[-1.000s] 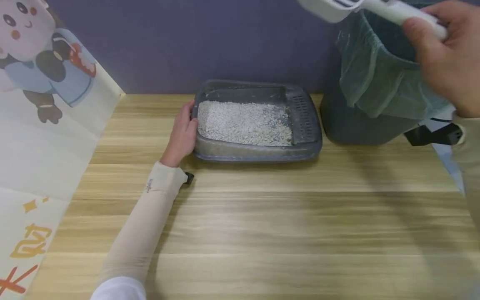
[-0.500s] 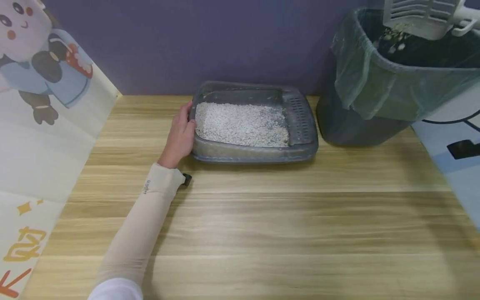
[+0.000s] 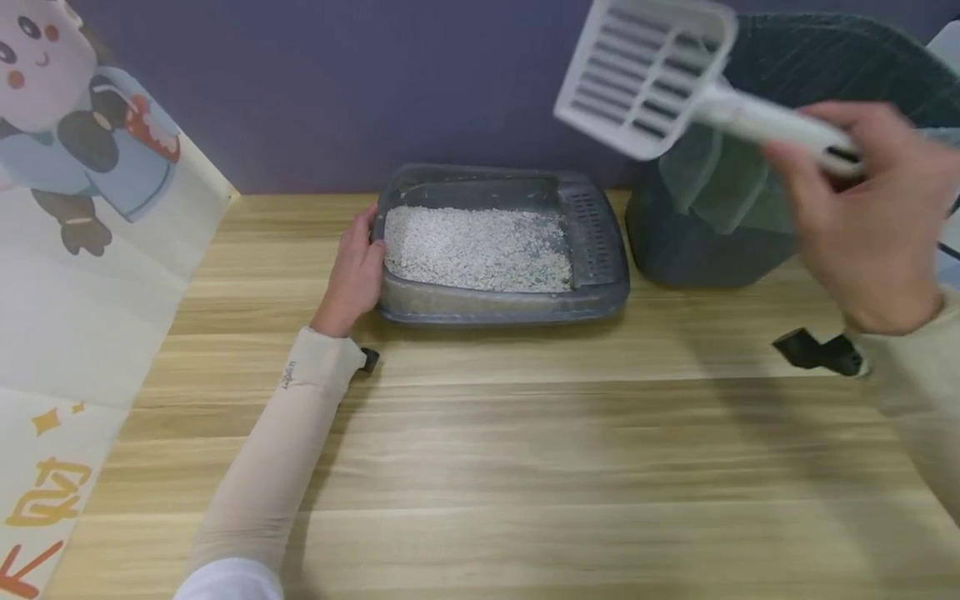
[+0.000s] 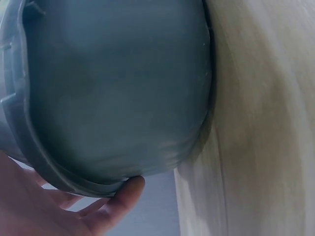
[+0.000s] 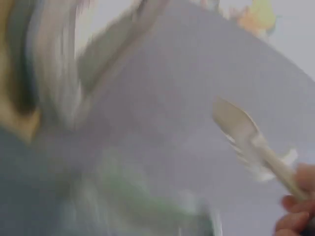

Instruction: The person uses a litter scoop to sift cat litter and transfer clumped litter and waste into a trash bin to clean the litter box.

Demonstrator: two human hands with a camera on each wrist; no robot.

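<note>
A grey litter box [image 3: 502, 307] holding pale granular cat litter [image 3: 472, 250] stands on the wooden surface against the purple wall. My left hand [image 3: 351, 275] grips its left end. The left wrist view shows the thumb [image 4: 125, 194] pressed on the outside of the box's rim [image 4: 44, 157], the other fingers partly hidden behind it. Raised at the right, my right hand [image 3: 877, 217] holds a white slotted litter scoop [image 3: 757, 117] by its handle. No litter shows on the scoop's slotted head. The right wrist view is blurred, with the scoop [image 5: 238, 123] seen edge-on.
Just right of the litter box stands a dark grey bin [image 3: 697, 246] lined with a translucent green bag [image 3: 723, 192], partly behind my right hand and the scoop. The purple wall [image 3: 337, 92] closes off the back, and a white wall with cartoon prints [image 3: 97, 325] runs along the left.
Half a second ago the scoop was tipped over the bin with clumps dropping from it. Now it is back to the left, its head beside the bin. The left hand keeps its hold.
</note>
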